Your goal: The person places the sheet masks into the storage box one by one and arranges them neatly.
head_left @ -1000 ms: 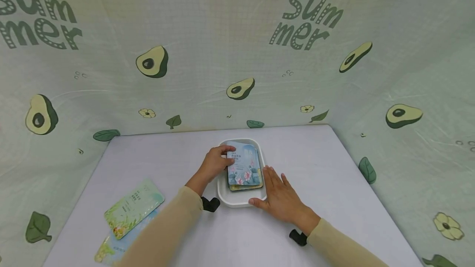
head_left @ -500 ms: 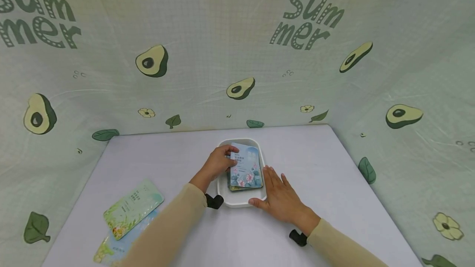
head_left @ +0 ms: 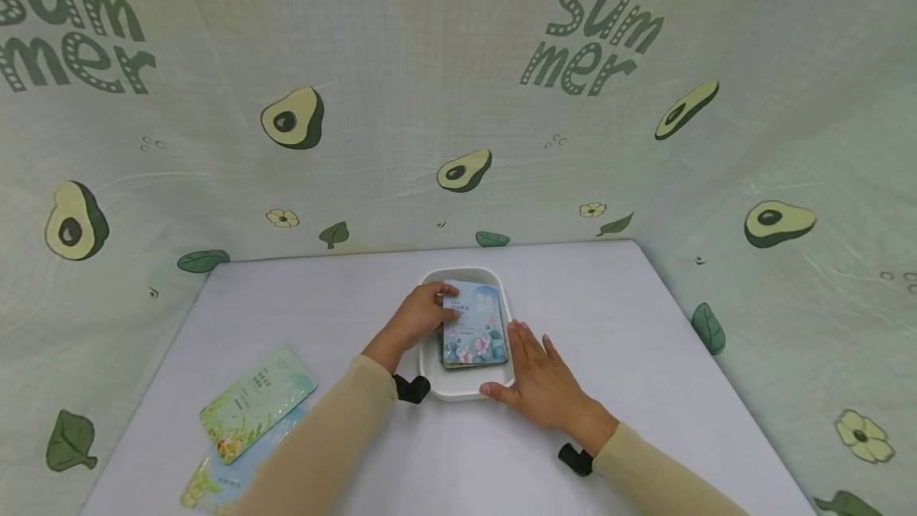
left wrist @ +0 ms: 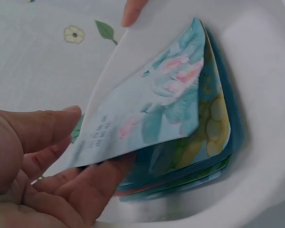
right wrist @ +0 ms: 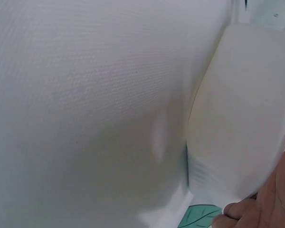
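My left hand (head_left: 418,317) is at the left side of a white tray (head_left: 466,388). It pinches the left edge of a flat light-blue packet (head_left: 474,325) printed with pink flowers, thumb above and fingers beneath. The wrist view shows this packet (left wrist: 152,109) tilted over a stack of several similar packets (left wrist: 218,121) inside the tray, one with a yellow pattern. My right hand (head_left: 540,381) lies along the tray's right rim with straight fingers, its thumb at the near right corner. In the right wrist view, part of that hand (right wrist: 270,204) shows beside the tray's outer wall (right wrist: 242,104).
Left of the tray, a green packet (head_left: 258,404) lies partly over a blue one (head_left: 222,476) on the white table (head_left: 573,293); my left sleeve (head_left: 315,444) covers part of the blue one. A curtain printed with avocados (head_left: 401,86) hangs behind and at the sides.
My left hand has shifted the flowered packet slightly right and towards me, so it covers more of the stack beneath. The right hand stays in place.
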Tool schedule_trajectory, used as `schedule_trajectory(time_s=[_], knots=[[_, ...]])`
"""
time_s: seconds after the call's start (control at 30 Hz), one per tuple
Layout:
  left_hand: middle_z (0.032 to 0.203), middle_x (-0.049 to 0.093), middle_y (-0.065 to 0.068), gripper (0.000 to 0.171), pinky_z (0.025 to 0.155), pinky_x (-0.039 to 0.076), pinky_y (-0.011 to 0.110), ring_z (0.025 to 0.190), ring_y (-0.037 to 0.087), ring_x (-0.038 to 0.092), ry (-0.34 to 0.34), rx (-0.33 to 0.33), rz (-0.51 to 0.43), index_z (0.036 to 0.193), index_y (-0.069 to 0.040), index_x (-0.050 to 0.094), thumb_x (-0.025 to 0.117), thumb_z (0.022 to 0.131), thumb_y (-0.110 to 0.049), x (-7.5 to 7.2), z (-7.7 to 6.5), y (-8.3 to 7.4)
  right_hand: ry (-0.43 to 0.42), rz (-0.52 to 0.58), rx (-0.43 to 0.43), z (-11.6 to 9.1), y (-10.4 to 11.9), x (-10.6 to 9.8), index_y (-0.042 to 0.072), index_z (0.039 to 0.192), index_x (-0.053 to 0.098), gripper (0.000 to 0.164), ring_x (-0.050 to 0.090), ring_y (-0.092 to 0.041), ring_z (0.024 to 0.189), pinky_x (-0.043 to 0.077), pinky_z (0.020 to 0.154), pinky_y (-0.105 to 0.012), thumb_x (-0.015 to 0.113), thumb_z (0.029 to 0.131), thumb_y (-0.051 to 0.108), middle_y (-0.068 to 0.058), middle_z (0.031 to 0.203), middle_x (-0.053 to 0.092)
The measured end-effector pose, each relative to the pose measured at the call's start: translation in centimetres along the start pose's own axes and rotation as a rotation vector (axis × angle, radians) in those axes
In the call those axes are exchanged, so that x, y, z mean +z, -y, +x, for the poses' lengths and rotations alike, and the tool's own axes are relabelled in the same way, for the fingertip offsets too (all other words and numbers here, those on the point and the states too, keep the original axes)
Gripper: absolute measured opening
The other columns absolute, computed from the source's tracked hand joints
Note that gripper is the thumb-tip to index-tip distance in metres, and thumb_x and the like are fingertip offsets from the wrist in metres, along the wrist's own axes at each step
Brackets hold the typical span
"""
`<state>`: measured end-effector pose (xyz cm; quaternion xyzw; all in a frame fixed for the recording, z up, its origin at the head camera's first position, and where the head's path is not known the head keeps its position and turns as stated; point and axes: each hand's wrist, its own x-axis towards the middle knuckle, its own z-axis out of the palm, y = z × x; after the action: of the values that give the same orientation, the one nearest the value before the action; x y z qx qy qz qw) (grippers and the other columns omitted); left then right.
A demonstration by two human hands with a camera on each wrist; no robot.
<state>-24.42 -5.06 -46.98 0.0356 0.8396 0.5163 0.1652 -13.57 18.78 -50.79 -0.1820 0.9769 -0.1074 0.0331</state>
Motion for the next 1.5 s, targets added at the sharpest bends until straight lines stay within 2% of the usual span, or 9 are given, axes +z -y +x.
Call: schedule_trajectory(time_s=[0.1, 0.27, 0.43, 0.63, 0.8, 1.03, 1.2, 1.33, 1.5], knots=[[0.145, 0.061, 0.02, 0.044, 0.097, 0.059, 0.048, 0.122, 0.033, 0.066, -0.012, 0.012, 0.038, 0.14, -0.011, 0.065, 0.076, 0.097, -0.013, -0.5, -0.5, -0.2, -0.016, -0.001, -0.009, 0.0, 0.1, 0.0, -0.008, 0.165, 0.015, 0.117, 0.024, -0.042, 0.16, 0.024, 0.125, -0.066, 0.045, 0.096, 0.082, -0.03, 0.171, 0.022], [0.159, 0.051, 0.019, 0.047, 0.113, 0.047, 0.06, 0.146, 0.041, 0.049, -0.031, 0.048, 0.055, 0.146, -0.013, 0.061, 0.071, 0.1, -0.015, -1.5, -1.2, -0.5, -0.023, 0.012, -0.008, 0.0, 0.1, 0.0, -0.008, 0.165, 0.016, 0.117, 0.026, -0.043, 0.159, 0.024, 0.125, -0.066, 0.046, 0.096, 0.082, -0.029, 0.17, 0.024], [0.157, 0.055, 0.014, 0.044, 0.117, 0.043, 0.058, 0.148, 0.036, 0.049, -0.05, 0.061, 0.053, 0.145, -0.013, 0.063, 0.069, 0.101, -0.016, -2.1, -1.6, -0.3, -0.004, 0.024, 0.0, 0.1, 0.2, -0.1, -0.007, 0.165, 0.014, 0.118, 0.024, -0.042, 0.16, 0.023, 0.126, -0.066, 0.045, 0.095, 0.083, -0.028, 0.171, 0.022], [0.154, 0.059, 0.011, 0.043, 0.115, 0.047, 0.054, 0.145, 0.034, 0.053, -0.077, 0.085, 0.058, 0.145, -0.014, 0.063, 0.068, 0.104, -0.022, -2.9, -2.5, 0.2, 0.003, 0.019, 0.001, 0.0, 0.2, -0.1, -0.006, 0.166, 0.012, 0.119, 0.022, -0.041, 0.161, 0.023, 0.126, -0.065, 0.044, 0.095, 0.084, -0.027, 0.172, 0.02], [0.151, 0.061, 0.01, 0.043, 0.109, 0.053, 0.052, 0.139, 0.034, 0.059, -0.112, 0.1, 0.119, 0.146, -0.014, 0.061, 0.066, 0.105, -0.025, -4.2, -3.8, 1.6, -0.004, 0.024, 0.0, -0.1, 0.3, -0.2, -0.006, 0.166, 0.012, 0.119, 0.022, -0.041, 0.161, 0.022, 0.126, -0.065, 0.044, 0.095, 0.084, -0.027, 0.172, 0.02], [0.147, 0.063, 0.016, 0.043, 0.106, 0.054, 0.055, 0.134, 0.039, 0.062, -0.183, 0.126, 0.278, 0.146, -0.011, 0.061, 0.065, 0.105, -0.023, -6.8, -7.1, 4.5, 0.001, 0.025, 0.001, -0.1, 0.3, -0.3, -0.007, 0.166, 0.013, 0.118, 0.022, -0.042, 0.16, 0.022, 0.126, -0.066, 0.046, 0.095, 0.083, -0.028, 0.171, 0.021], [0.153, 0.056, 0.024, 0.05, 0.109, 0.049, 0.06, 0.14, 0.045, 0.055, -0.223, 0.082, 0.388, 0.152, -0.007, 0.054, 0.064, 0.105, -0.02, -8.4, -9.9, 6.6, 0.002, 0.025, 0.011, 0.0, 0.1, -0.3, -0.006, 0.166, 0.013, 0.118, 0.022, -0.041, 0.161, 0.022, 0.126, -0.066, 0.047, 0.095, 0.082, -0.028, 0.171, 0.021], [0.159, 0.047, 0.028, 0.057, 0.115, 0.042, 0.063, 0.146, 0.049, 0.045, -0.203, 0.067, 0.492, 0.157, 0.0, 0.045, 0.063, 0.105, -0.019, -10.1, -12.6, 8.5, 0.005, 0.034, 0.009, 0.0, 0.1, -0.3, -0.006, 0.166, 0.011, 0.119, 0.021, -0.041, 0.161, 0.021, 0.127, -0.065, 0.047, 0.095, 0.083, -0.027, 0.172, 0.019], [0.163, 0.037, 0.032, 0.068, 0.115, 0.036, 0.07, 0.151, 0.055, 0.031, -0.15, 0.098, 0.645, 0.158, 0.006, 0.039, 0.065, 0.106, -0.029, -13.4, -15.7, 12.1, 0.003, 0.032, 0.003, 0.1, 0.2, 0.0, -0.006, 0.166, 0.011, 0.119, 0.02, -0.042, 0.161, 0.021, 0.126, -0.065, 0.046, 0.095, 0.083, -0.027, 0.172, 0.018]])
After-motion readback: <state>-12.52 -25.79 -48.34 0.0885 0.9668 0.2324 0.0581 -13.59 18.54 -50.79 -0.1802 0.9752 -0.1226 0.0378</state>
